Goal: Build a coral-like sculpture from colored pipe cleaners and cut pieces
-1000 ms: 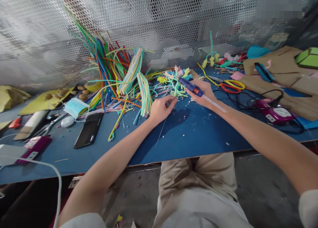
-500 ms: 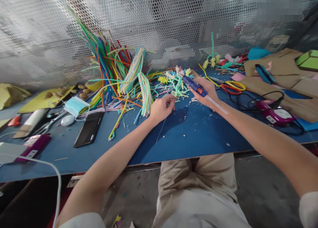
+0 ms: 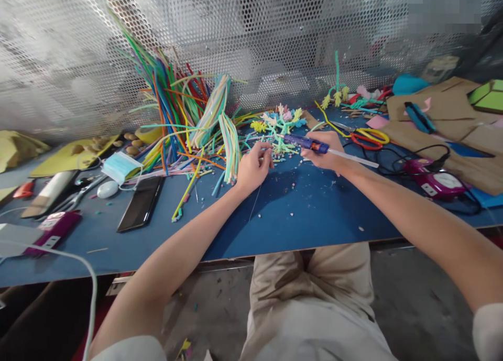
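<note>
My right hand [image 3: 324, 150] is closed around a blue-purple hot glue gun [image 3: 301, 142]. A translucent glue stick [image 3: 356, 158] juts out of its back end over my wrist. The gun's nozzle points left, close to the fingertips of my left hand [image 3: 255, 166]. That hand is pinched closed, and a thin wire [image 3: 255, 204] slants down from it toward the table; whatever sits at its upper end is too small to make out. Just behind both hands lies a pile of pastel pipe-cleaner flower pieces [image 3: 283, 133].
Bundles of coloured pipe cleaners [image 3: 173, 109] lean on the perforated metal panel [image 3: 275, 46]. A phone [image 3: 140, 205], a face mask [image 3: 121, 167] and a magenta power box [image 3: 55, 232] lie left. Red-and-yellow scissors [image 3: 369, 137], cardboard [image 3: 444, 109] and another magenta box [image 3: 434, 180] with cables lie right.
The glue gun has tilted from pointing up and away to nearly level, its nozzle now toward my left fingers. My left hand has shifted slightly left.
</note>
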The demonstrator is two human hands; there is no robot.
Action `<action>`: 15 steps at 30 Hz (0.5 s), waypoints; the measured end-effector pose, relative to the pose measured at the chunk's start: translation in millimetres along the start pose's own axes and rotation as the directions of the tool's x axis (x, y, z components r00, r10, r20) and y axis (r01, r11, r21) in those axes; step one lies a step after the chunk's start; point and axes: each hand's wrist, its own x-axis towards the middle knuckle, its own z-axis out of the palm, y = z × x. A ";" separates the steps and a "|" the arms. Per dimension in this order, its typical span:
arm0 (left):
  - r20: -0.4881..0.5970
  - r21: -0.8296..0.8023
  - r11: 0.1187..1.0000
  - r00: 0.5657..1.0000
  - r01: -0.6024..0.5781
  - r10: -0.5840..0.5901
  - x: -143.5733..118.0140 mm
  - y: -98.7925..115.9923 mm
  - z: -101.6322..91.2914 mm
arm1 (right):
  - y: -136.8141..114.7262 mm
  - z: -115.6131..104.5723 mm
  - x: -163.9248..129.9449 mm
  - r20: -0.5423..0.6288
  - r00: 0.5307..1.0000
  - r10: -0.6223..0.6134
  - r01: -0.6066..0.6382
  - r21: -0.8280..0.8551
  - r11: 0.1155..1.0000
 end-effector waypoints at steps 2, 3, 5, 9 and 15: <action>0.011 -0.015 1.000 1.000 0.012 -0.012 0.1 -0.1 0.7 | -0.6 0.2 0.1 -0.015 1.000 -0.024 0.024 0.022 0.999; 0.018 -0.012 1.000 1.000 0.013 -0.013 0.1 0.1 1.0 | -0.7 0.5 0.4 -0.015 0.999 -0.039 0.040 0.029 0.999; 0.027 -0.015 1.000 1.000 0.005 -0.005 -0.1 1.0 1.4 | -0.9 1.5 1.1 -0.013 0.998 -0.069 0.070 0.041 0.997; 0.024 -0.025 1.000 1.000 -0.013 0.014 -0.4 3.4 1.4 | -2.1 2.7 2.4 -0.019 0.997 -0.075 0.076 0.030 0.997; 0.028 -0.016 1.000 0.999 -0.017 0.017 -0.6 3.7 1.8 | -2.7 2.5 1.8 -0.099 0.995 -0.010 0.002 -0.079 0.997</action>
